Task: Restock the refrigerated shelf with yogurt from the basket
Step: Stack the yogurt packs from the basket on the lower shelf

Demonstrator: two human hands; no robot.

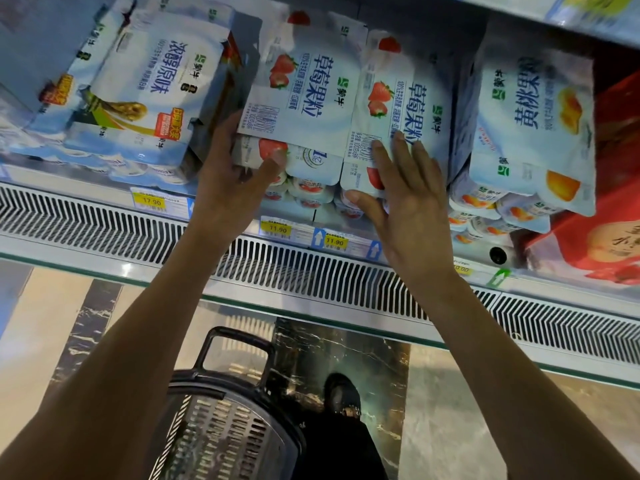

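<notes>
Two strawberry yogurt multipacks lie side by side on the refrigerated shelf (311,268). My left hand (232,171) grips the lower left corner of the left strawberry pack (304,88), thumb across its front edge. My right hand (405,199) lies flat with straight fingers against the front of the right strawberry pack (401,109). More strawberry cups (311,192) sit beneath both packs. The dark basket (225,420) stands on the floor below, between my arms; what is in it I cannot make out.
Plain yogurt packs (152,88) fill the shelf to the left, yellow peach packs (533,123) to the right, then a red box (595,237). Yellow price tags (277,229) line the shelf edge above a vent grille. A higher shelf (554,12) overhangs.
</notes>
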